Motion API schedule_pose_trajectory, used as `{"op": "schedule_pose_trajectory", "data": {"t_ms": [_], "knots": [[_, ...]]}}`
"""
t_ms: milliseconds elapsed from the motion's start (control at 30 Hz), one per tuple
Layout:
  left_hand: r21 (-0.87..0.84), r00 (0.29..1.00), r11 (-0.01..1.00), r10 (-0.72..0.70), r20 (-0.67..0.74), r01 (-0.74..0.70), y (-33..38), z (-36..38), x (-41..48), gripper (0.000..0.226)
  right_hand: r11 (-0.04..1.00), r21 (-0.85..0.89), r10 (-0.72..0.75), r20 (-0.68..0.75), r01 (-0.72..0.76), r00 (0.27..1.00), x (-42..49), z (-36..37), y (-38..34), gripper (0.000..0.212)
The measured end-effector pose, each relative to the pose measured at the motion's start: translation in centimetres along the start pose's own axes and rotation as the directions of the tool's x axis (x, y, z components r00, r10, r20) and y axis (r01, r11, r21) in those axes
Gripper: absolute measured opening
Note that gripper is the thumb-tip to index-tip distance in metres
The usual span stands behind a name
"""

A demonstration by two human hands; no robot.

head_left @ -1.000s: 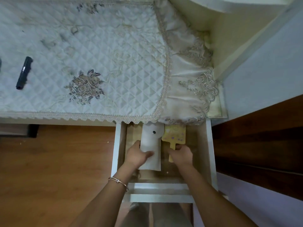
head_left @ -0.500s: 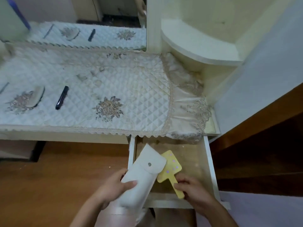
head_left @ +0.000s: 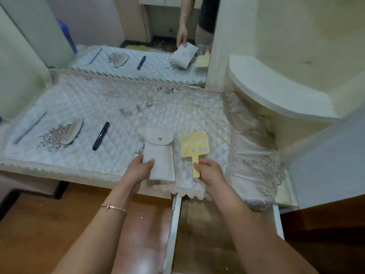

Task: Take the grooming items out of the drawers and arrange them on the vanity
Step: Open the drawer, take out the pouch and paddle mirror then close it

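Note:
My left hand [head_left: 139,171] grips the lower left of a white snap-flap pouch [head_left: 160,155], which lies over the front part of the quilted vanity cloth [head_left: 177,113]. Just right of it, my right hand [head_left: 210,171] pinches the handle of a yellow hand mirror [head_left: 194,144] dotted with purple spots, its square head flat over the cloth. Whether either item rests on the cloth or hovers just above it is unclear. The open drawer [head_left: 278,220] sits below my arms, and the part of its inside not covered by my arms shows no items.
On the cloth to the left lie a dark pen-like tube [head_left: 101,138], a curved comb-like piece [head_left: 76,129] and a thin grey stick [head_left: 30,127]. A wall mirror [head_left: 138,36] stands behind, and a rounded white shelf [head_left: 276,89] at the right. Wood floor lies below.
Both hands rose out of the drawer and moved up and forward, carrying the pouch and the yellow mirror onto the vanity top. The view tilted up toward the mirror.

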State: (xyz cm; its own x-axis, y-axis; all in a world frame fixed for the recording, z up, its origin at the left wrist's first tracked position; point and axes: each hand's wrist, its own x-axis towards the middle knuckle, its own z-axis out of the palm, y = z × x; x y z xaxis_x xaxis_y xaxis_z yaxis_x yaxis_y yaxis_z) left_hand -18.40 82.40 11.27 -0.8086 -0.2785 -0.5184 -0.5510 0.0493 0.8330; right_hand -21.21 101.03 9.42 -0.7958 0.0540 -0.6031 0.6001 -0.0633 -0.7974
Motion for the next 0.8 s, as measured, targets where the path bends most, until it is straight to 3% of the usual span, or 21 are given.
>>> {"op": "schedule_pose_trajectory", "data": {"t_ms": [133,233,467,533,633,733,800], "knots": [[0.083,1.000,0.997,0.007,-0.031,-0.005,0.6,1.2,3.4,0.032,0.994,-0.107,-0.001,-0.120,-0.012,0.993,3.6,1.6,-0.3,0.017],[0.338,0.991,0.941,0.070,-0.114,-0.028,0.1,1.5,4.4,0.032,0.970,-0.245,-0.038,-0.166,-0.004,0.985,4.1,1.4,0.1,0.025],[0.537,0.936,0.825,0.309,-0.168,-0.176,-1.7,1.6,3.2,0.044,0.875,-0.453,-0.223,-0.060,0.172,0.973,2.0,0.0,0.7,0.035],[0.621,0.873,0.732,0.463,-0.150,-0.282,-3.3,1.7,1.4,0.040,0.848,-0.480,-0.251,0.008,0.224,0.968,0.5,-1.1,1.4,0.030],[0.656,0.733,0.502,0.670,0.117,-0.563,-7.2,2.8,-3.3,0.034,0.778,-0.567,-0.286,0.061,0.269,0.956,-3.1,-4.2,3.7,0.025],[0.596,0.683,0.373,0.571,0.456,-0.711,-13.0,3.8,-7.9,0.022,0.658,-0.707,-0.277,0.093,0.259,0.956,-7.2,-8.7,7.6,0.022],[0.567,0.671,0.370,0.504,0.544,-0.736,-16.7,3.9,-10.0,0.015,0.593,-0.787,-0.206,0.054,0.168,0.977,-10.2,-11.9,11.1,0.023]]}}
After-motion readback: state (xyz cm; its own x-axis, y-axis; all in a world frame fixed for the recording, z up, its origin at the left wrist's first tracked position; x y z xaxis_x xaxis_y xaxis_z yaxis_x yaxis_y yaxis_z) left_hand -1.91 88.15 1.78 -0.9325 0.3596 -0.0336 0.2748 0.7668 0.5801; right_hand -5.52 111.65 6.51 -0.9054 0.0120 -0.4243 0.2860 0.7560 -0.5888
